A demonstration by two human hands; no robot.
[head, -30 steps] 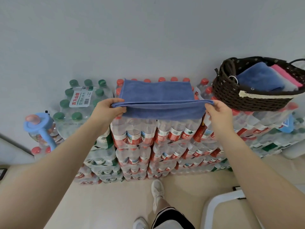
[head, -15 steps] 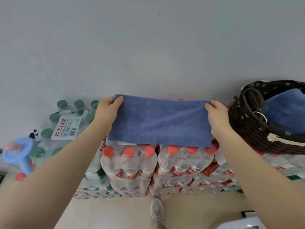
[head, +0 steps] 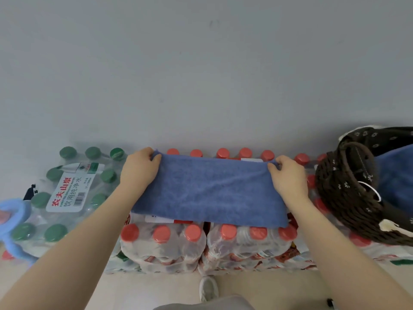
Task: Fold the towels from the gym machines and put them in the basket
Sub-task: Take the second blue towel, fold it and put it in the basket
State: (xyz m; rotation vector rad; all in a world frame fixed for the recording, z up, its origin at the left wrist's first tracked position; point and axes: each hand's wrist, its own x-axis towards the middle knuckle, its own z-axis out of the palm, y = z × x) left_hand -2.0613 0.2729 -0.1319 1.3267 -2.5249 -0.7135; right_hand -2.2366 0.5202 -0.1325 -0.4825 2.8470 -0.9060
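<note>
The left hand [head: 139, 173] pinches the far left corner of the blue towel [head: 207, 193] at centre frame, thumb and fingers pressed together on the cloth. The right hand [head: 288, 177] pinches the far right corner in the same grip. The towel lies flat as a wide band on the red-capped bottle packs [head: 201, 245], which serve as the surface; its near edge runs just behind the front row of caps.

Step in hand, as judged: a fold of the towel. To do it well, hold both corners level and taut, align edge to edge, then press the crease flat before release. The uneven caps below may distort the fold.

The woven basket [head: 348, 198] stands at the right edge of the frame, just beside the right hand, with blue cloth inside. Green-capped bottle packs [head: 67, 186] occupy the left.
</note>
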